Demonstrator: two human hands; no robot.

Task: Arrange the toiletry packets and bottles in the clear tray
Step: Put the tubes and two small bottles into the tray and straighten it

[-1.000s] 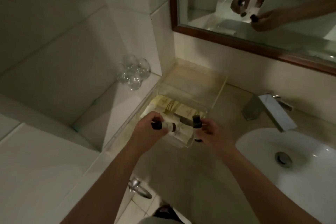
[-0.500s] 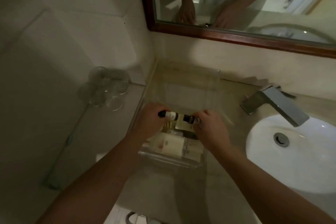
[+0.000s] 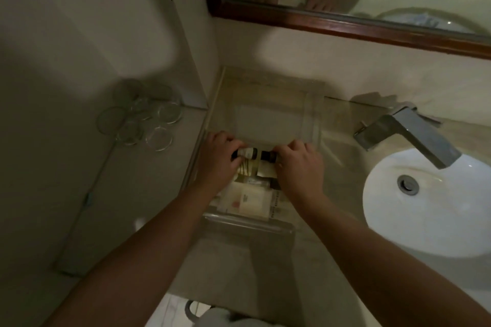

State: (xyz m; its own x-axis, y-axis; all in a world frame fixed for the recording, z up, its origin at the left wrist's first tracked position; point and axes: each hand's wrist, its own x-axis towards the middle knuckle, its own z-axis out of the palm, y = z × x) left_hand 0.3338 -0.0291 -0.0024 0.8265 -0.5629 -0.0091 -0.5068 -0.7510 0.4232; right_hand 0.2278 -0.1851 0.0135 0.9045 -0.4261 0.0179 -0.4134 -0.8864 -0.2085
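Inside the clear tray (image 3: pixel 314 103), left hand (image 3: pixel 216 158) and right hand (image 3: pixel 299 164) are gripping small bottles (image 3: pixel 248 153), laying them behind packets (image 3: pixel 247 199) already placed; its rear is remaining bare.

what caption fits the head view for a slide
Both hands, left and right, lay small bottles in the clear tray.

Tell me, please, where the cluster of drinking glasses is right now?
In the head view, the glasses stand on the tiled ledge at the left, beside the wall corner, apart from the clear tray and the left hand.
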